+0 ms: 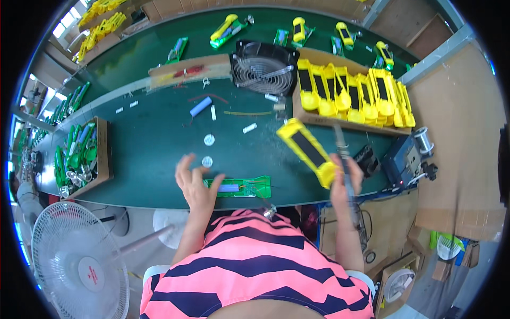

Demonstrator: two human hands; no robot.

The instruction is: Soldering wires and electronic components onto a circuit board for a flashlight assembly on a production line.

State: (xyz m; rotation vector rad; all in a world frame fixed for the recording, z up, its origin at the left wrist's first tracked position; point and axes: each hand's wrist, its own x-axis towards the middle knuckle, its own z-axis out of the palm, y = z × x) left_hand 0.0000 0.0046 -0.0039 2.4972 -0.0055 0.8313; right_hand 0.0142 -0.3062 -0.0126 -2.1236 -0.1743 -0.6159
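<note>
In my right hand (348, 179) are a yellow housing (301, 143) with a dark panel on its face and a soldering iron (344, 157), blurred by motion and pointing away from me. Together they hang over the right part of the bench. My left hand (195, 183) has its fingers spread at the left end of a green casing (261, 186) near the front edge; whether it touches the casing I cannot tell. Inside that casing lie a blue battery cell (228, 188), a green circuit board and thin wires. A small shiny lamp head (270, 212) hangs at the bench edge below it.
A carton of yellow housings (355, 95) stands at the right back, beside a black fan (264, 72). Right of my hand are a blue soldering station (402, 159) and a solder reel (423, 139). A box of green casings (103, 149) sits left. A loose blue cell (201, 106) and round discs (209, 140) lie mid-bench.
</note>
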